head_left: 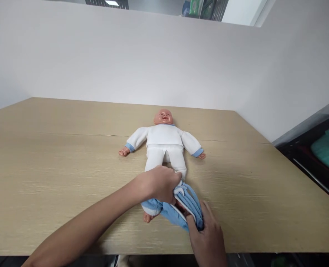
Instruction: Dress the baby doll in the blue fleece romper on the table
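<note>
A baby doll (pixel 164 135) in a white top with blue cuffs lies on its back, head away from me. Light blue pants (pixel 188 200) are bunched around its lower legs. My left hand (pixel 164 183) is closed around the doll's lower leg at the upper edge of the pants; its fingertips are partly hidden. My right hand (pixel 207 231) grips the gathered pants leg from the right, thumb on the near side. Part of a foot shows inside the gathered opening. The doll's other foot (pixel 148 217) sticks out beyond the blue cloth on the left.
The doll lies on a wooden table (pixel 69 167) with a thin seam across it. A white wall (pixel 142 59) rises behind the table and along the right side. A dark container (pixel 306 152) with green cloth (pixel 328 150) stands at the right edge.
</note>
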Tool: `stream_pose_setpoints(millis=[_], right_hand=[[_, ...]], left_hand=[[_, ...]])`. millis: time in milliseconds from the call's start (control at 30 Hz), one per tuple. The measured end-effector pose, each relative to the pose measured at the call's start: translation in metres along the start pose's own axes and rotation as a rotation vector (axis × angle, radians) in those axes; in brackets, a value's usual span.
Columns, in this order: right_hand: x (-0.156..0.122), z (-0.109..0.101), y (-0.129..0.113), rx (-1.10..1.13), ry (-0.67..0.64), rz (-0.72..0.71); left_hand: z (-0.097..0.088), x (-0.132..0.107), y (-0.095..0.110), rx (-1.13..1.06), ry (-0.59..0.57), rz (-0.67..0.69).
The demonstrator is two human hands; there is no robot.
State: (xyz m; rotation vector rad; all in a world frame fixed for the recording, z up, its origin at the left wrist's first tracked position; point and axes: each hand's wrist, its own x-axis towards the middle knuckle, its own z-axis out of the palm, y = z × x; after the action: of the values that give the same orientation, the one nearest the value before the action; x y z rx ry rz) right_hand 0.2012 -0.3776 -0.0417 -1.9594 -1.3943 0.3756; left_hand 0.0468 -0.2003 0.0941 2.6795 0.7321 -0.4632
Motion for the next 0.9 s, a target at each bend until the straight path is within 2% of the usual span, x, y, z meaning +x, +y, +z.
stream_pose_setpoints(millis=[167,300,400,567,667,767,833,900], right_hand=[[0.002,0.006,-0.004,0.078,0.026,0.140],[0.003,0.012,-0.008,0.208,-0.031,0.227],[0.007,0.013,-0.010,0.363,-0.073,0.221],[0.022,0.004,-0.012,0.536,-0.110,0.175],[0.039,-0.005,-0.010,0.546,-0.177,0.112],[0.061,-0.015,-0.011,0.535,-0.257,-0.023],[0.074,-0.023,-0.016,0.448,-0.290,-0.137],[0.085,-0.030,-0.023,0.325,-0.269,-0.256]], left_hand=[[0.007,0.001,0.008,0.049,0.012,-0.054],[0.012,0.001,0.001,0.011,0.032,-0.027],[0.019,-0.002,-0.011,-0.135,0.100,0.014],[0.038,-0.013,-0.022,-0.518,0.319,0.035],[0.043,-0.022,-0.020,-0.620,0.425,0.083],[0.046,-0.028,-0.021,-0.641,0.514,0.095],[0.048,-0.030,-0.024,-0.594,0.573,0.085],[0.050,-0.030,-0.028,-0.546,0.631,0.093]])
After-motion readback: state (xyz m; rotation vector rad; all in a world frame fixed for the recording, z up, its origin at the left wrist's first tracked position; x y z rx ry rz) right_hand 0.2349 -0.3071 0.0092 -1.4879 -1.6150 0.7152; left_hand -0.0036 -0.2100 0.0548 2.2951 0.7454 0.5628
